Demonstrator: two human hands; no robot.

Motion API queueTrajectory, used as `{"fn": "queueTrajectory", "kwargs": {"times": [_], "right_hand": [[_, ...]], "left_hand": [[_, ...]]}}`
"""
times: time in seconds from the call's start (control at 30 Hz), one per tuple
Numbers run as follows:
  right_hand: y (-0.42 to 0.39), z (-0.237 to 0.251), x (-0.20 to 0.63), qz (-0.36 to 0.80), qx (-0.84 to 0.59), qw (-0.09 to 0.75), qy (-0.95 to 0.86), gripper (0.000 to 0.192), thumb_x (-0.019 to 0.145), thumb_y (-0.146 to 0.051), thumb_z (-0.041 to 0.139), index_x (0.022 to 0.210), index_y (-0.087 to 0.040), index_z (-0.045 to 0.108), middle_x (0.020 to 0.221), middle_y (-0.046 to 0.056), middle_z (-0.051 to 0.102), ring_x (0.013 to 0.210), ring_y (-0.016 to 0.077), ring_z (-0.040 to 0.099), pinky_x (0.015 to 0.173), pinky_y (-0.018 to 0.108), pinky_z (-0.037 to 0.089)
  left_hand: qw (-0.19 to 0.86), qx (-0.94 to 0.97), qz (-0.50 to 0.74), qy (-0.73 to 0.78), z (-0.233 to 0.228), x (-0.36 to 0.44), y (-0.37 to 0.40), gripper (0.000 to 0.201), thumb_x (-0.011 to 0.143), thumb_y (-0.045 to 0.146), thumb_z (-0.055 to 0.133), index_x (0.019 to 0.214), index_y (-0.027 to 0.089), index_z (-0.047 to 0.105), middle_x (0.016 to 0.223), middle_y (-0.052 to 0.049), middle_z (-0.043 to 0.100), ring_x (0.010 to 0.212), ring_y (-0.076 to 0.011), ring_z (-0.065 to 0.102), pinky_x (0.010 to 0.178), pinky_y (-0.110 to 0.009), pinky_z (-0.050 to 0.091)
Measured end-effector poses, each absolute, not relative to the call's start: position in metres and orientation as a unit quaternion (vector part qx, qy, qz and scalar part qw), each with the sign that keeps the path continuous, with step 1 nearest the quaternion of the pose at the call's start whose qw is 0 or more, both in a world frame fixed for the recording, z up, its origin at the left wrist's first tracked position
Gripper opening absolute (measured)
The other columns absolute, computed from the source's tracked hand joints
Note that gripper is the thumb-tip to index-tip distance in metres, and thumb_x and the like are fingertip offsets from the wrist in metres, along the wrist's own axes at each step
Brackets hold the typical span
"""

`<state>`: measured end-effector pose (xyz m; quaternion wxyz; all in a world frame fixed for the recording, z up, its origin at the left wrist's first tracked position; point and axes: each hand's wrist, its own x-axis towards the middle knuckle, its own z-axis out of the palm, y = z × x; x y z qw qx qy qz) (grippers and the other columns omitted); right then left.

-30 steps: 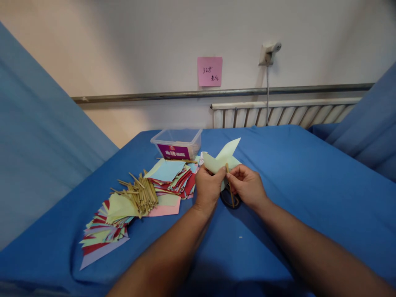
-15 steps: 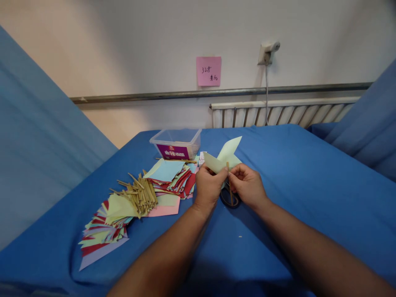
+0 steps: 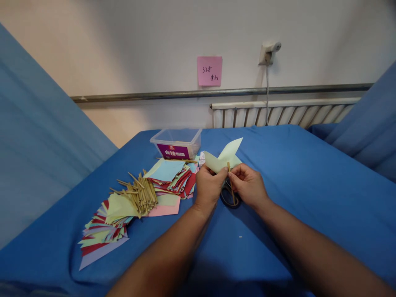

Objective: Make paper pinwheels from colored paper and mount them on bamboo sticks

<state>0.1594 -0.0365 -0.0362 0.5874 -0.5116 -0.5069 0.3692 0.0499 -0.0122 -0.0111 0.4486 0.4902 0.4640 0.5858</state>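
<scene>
My left hand (image 3: 209,185) is closed on a pale green paper (image 3: 229,153), which is folded with its points spread upward like pinwheel blades. A thin tan stick (image 3: 232,190) runs down from the paper, and my right hand (image 3: 249,184) pinches it near the top with thumb and finger. Just under the hands lie scissors, whose black handles (image 3: 228,202) show; their blades are hidden. How the stick meets the paper is covered by my fingers.
Left of my hands are stacked coloured papers (image 3: 168,170), a heap of short tan sticks (image 3: 142,194) and fanned papers (image 3: 105,231). Behind them stands a clear plastic box (image 3: 194,145). Blue curtains (image 3: 40,136) hang at both sides of the blue-covered table (image 3: 309,198).
Almost nothing has moved. The lower end of the stick has swung slightly to the right, and both hands keep their hold.
</scene>
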Motion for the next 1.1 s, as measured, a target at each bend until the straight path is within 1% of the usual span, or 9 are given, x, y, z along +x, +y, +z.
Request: {"fn": "queueTrajectory", "kwargs": {"times": [0.27,0.47,0.6,0.7,0.9,1.1], "right_hand": [[-0.035,-0.038,0.160,0.354,-0.523,0.584,-0.510,0.023,0.077,-0.039,0.064,0.065,-0.023,0.053,0.053,-0.005,0.053,0.045,0.0109,0.045,0.042,0.023,0.035],[-0.037,-0.034,0.161,0.324,-0.532,0.583,-0.522,0.020,0.076,-0.039,0.066,0.068,-0.023,0.056,0.055,-0.004,0.057,0.046,0.0118,0.048,0.043,0.023,0.036],[-0.041,-0.030,0.161,0.302,-0.536,0.572,-0.542,0.013,0.077,-0.033,0.064,0.072,-0.023,0.058,0.060,-0.003,0.059,0.051,0.0125,0.053,0.048,0.024,0.040],[-0.043,-0.029,0.161,0.290,-0.540,0.569,-0.548,0.011,0.077,-0.031,0.064,0.072,-0.023,0.058,0.061,-0.003,0.059,0.052,0.0128,0.054,0.049,0.024,0.041],[-0.042,-0.030,0.162,0.247,-0.567,0.555,-0.557,0.014,0.079,-0.036,0.064,0.077,-0.023,0.060,0.064,-0.002,0.063,0.053,0.0138,0.056,0.049,0.025,0.040],[-0.043,-0.028,0.164,0.216,-0.583,0.533,-0.574,0.013,0.081,-0.036,0.061,0.083,-0.023,0.059,0.069,0.000,0.066,0.055,0.0138,0.058,0.049,0.024,0.041]], "left_hand": [[0.464,0.492,0.586,0.446,-0.014,0.051,-0.012,0.031,0.057,0.027,0.079,0.082,0.013,0.066,0.076,-0.003,0.070,0.065,-0.0153,0.062,0.060,-0.024,0.046],[0.572,0.427,0.576,0.399,-0.019,0.052,-0.006,0.040,0.053,0.027,0.082,0.087,0.012,0.068,0.084,-0.006,0.071,0.069,-0.0163,0.064,0.066,-0.026,0.048],[0.629,0.375,0.583,0.352,-0.014,0.053,-0.008,0.039,0.052,0.021,0.083,0.087,0.012,0.069,0.083,-0.006,0.072,0.070,-0.0160,0.064,0.068,-0.027,0.049],[0.659,0.351,0.580,0.327,-0.010,0.054,-0.011,0.037,0.052,0.017,0.083,0.086,0.012,0.070,0.082,-0.005,0.072,0.070,-0.0151,0.065,0.070,-0.027,0.050],[0.673,0.340,0.577,0.314,-0.008,0.054,-0.012,0.036,0.053,0.017,0.083,0.087,0.012,0.070,0.084,-0.006,0.073,0.075,-0.0169,0.067,0.078,-0.029,0.050],[0.671,0.335,0.577,0.322,-0.010,0.055,-0.011,0.038,0.055,0.019,0.084,0.088,0.012,0.069,0.084,-0.006,0.073,0.072,-0.0165,0.066,0.074,-0.029,0.050]]}}
